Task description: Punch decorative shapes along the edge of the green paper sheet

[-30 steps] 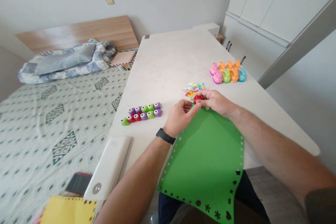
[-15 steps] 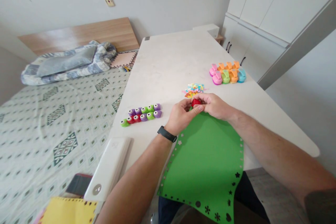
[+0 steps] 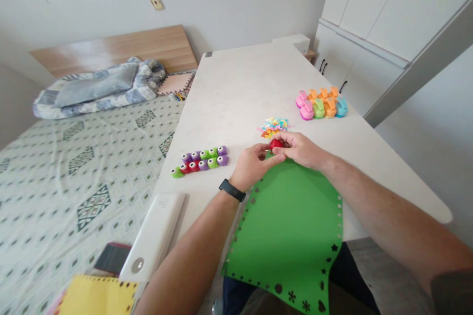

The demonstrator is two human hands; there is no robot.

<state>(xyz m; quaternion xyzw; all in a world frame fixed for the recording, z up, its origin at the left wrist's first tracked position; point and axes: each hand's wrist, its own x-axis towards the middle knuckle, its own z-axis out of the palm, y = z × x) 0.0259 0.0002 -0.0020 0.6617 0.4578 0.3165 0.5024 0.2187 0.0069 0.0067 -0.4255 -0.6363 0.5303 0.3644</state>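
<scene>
A small red craft punch (image 3: 276, 144) sits at the top edge of a green foam sheet (image 3: 288, 226), gripped between my left hand (image 3: 253, 166) and my right hand (image 3: 300, 150). My fingers hide most of the punch, and the sheet's tip appears to go into it. Small punched shapes line the sheet's edges. A black wristband (image 3: 232, 190) circles my left wrist. Just beyond my hands lies a little pile of multicoloured paper cut-outs (image 3: 273, 127).
The white table (image 3: 236, 83) also holds a row of purple, green and red punches (image 3: 201, 162) and a group of pink, orange, green and blue punches (image 3: 320, 107). A long white case (image 3: 153, 236) lies at its near edge. A yellow sheet (image 3: 98, 296) lies beyond it, over a bed (image 3: 84, 192).
The red punch has moved slightly towards me between my hands, and both hands stay on it. The view has shifted a little.
</scene>
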